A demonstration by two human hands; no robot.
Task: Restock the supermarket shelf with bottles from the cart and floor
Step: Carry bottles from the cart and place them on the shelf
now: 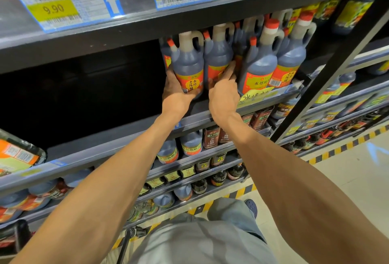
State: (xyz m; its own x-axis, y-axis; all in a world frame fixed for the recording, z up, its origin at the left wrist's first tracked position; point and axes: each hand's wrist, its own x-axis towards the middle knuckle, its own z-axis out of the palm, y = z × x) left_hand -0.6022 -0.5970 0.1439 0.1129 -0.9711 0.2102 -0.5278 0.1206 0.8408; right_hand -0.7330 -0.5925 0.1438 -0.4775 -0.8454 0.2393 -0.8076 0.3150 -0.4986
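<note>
Jugs of dark vinegar stand upright in a tight row on the shelf (197, 114), long axes vertical, handles and red caps up under the board above. Both hands are already at the row, so the next move seems to turn on small sideways pushes rather than a reach.

The left hand (175, 90) holds the end jug (189, 64) from below and its left side, fingers curled round the base by the label; this jug sits at the shelf's front lip, and to its left the shelf is dark and bare, the likely room for more stock. The right hand (223, 91) lies just to the right, fingers fairly straight and pointing up and in, fingertips pressing the second jug (217, 57) near the gap to the third jug (260, 64). It grips nothing that I can see.

Jugs behind and to the right crowd in close, touching, so the end jug can shift only left or forward. The board overhead sits close over the caps, leaving little room to lift. A black upright (328, 70) slants past on the right, clear of both arms. Lower shelves hold more bottles; a cart handle (126, 244) shows near the person's waist.
</note>
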